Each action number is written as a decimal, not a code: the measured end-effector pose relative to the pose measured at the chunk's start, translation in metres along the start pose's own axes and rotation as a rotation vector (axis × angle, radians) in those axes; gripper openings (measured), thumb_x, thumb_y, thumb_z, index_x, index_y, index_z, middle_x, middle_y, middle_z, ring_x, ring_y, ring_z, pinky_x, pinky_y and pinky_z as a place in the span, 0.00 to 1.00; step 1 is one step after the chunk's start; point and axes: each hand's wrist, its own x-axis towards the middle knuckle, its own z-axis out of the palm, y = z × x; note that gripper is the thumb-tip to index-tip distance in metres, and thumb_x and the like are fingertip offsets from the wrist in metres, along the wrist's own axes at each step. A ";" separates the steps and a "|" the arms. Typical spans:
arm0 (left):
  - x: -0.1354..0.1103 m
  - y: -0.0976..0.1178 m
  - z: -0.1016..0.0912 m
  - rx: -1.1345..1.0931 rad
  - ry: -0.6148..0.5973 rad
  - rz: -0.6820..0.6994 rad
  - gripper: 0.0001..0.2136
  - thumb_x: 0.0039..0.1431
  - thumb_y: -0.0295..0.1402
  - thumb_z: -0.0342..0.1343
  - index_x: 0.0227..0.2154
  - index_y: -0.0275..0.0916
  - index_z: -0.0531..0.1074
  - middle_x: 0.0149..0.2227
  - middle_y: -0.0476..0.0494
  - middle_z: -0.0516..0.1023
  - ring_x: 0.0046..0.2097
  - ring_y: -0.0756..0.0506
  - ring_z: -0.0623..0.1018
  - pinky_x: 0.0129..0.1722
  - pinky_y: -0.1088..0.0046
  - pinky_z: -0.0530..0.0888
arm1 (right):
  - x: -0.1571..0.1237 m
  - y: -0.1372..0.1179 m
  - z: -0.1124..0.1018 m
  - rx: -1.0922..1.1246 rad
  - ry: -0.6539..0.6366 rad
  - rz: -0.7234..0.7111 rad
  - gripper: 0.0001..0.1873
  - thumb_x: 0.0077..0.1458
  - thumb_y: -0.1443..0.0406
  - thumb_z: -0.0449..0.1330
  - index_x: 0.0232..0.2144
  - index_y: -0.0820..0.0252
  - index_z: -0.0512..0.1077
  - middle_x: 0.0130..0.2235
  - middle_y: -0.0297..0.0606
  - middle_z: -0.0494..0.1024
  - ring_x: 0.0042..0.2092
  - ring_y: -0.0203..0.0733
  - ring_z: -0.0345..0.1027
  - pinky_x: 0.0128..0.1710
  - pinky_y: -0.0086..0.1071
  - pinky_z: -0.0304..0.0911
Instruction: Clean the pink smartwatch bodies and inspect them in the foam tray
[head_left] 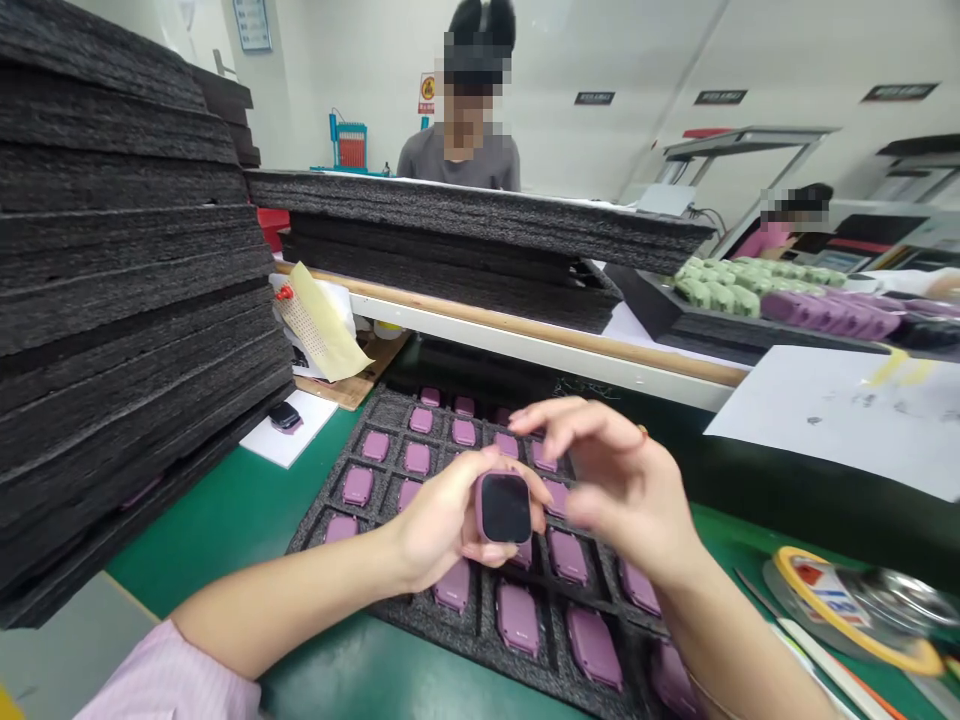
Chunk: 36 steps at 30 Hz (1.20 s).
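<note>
My left hand (442, 520) is closed around a smartwatch body (505, 508) with a purple case and a dark screen that faces me. To its right, my right hand (615, 485) is raised with fingers spread and curved, holding nothing and apart from the watch. Beneath both hands lies a black foam tray (319, 535) divided into compartments. Several purple watch cases (517, 617) sit in its slots, most with their backs up; my hands and forearms hide some of them.
Tall black foam stacks (135, 250) rise on the left. A dark watch piece (285, 416) rests on white paper nearby. Behind the tray runs a shelf (525, 335) with more foam. At right are a yellow-rimmed container (847, 610) and thin tools. A co-worker (461, 150) faces me.
</note>
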 end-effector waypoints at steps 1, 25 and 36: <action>-0.001 0.001 0.001 -0.008 0.010 -0.005 0.22 0.62 0.52 0.52 0.32 0.35 0.72 0.27 0.47 0.74 0.17 0.56 0.62 0.18 0.77 0.51 | -0.009 -0.011 -0.003 -0.065 -0.043 -0.022 0.20 0.51 0.49 0.70 0.35 0.55 0.72 0.45 0.43 0.81 0.48 0.49 0.78 0.47 0.40 0.76; -0.002 -0.008 0.011 -0.089 -0.030 -0.108 0.24 0.61 0.57 0.54 0.37 0.36 0.73 0.24 0.56 0.62 0.19 0.58 0.54 0.18 0.81 0.50 | -0.038 -0.035 0.001 -0.444 0.023 -0.194 0.07 0.56 0.66 0.68 0.37 0.55 0.74 0.43 0.42 0.82 0.46 0.47 0.78 0.48 0.45 0.73; -0.002 -0.007 0.012 -0.103 0.002 -0.094 0.26 0.56 0.59 0.58 0.31 0.37 0.70 0.22 0.55 0.66 0.17 0.59 0.57 0.19 0.82 0.51 | -0.037 -0.038 0.002 -0.344 0.109 -0.145 0.07 0.57 0.72 0.66 0.34 0.56 0.74 0.39 0.39 0.83 0.43 0.44 0.79 0.45 0.39 0.75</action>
